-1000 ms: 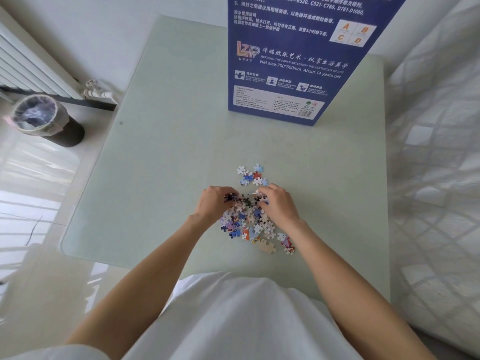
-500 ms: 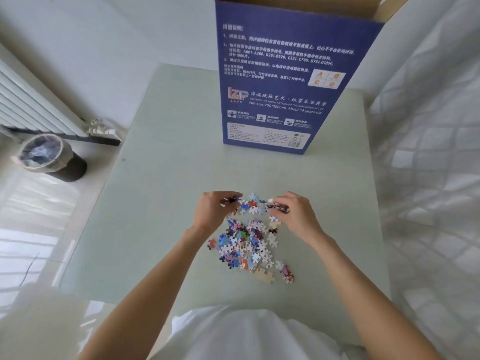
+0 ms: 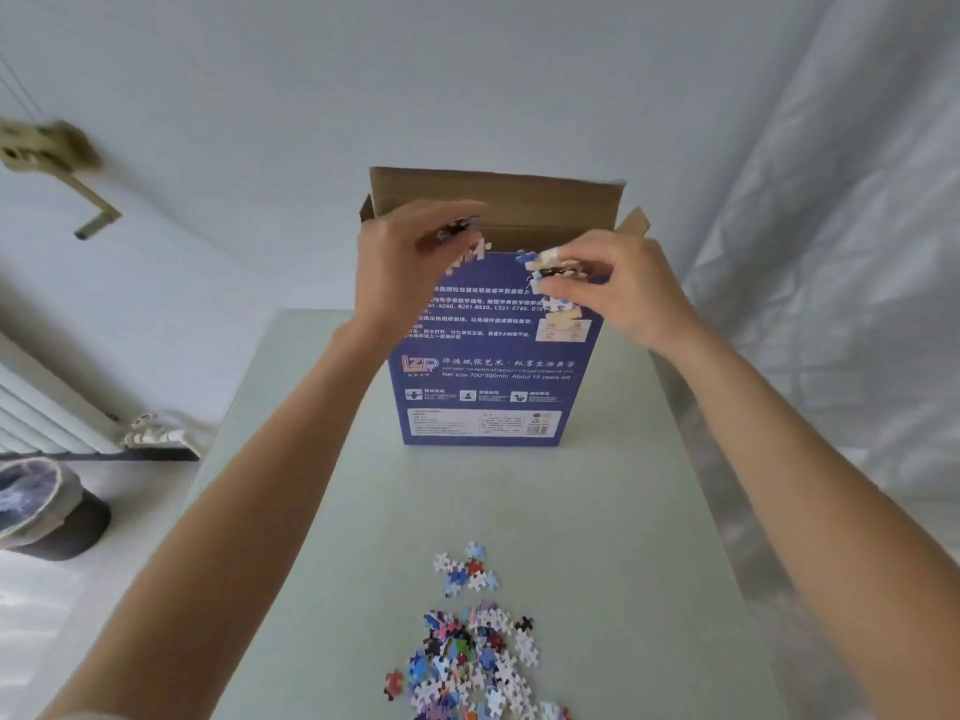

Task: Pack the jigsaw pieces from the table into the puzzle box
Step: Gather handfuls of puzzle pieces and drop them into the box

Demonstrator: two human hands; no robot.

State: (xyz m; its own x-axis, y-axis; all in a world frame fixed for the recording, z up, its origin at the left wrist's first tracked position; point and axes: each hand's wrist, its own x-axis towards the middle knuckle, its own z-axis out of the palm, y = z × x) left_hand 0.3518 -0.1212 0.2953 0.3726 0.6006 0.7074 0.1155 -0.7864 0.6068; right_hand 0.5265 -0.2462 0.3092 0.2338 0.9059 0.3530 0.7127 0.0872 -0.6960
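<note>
Two handfuls of jigsaw pieces raised to the open puzzle box

The left hand pinches a small clump of pieces; the right hand grips a thicker cluster, both at the box's open top near the tabletop's far edge. The remaining jigsaw pieces lie loose at the near edge. Light, stiff card bits probably slip easily, so gather them by pinching from both sides.

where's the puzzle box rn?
Head view: the puzzle box stands upright at the far middle of the table, top flaps open, behind both raised hands and beyond the loose pile of jigsaw pieces at the near edge.
</note>
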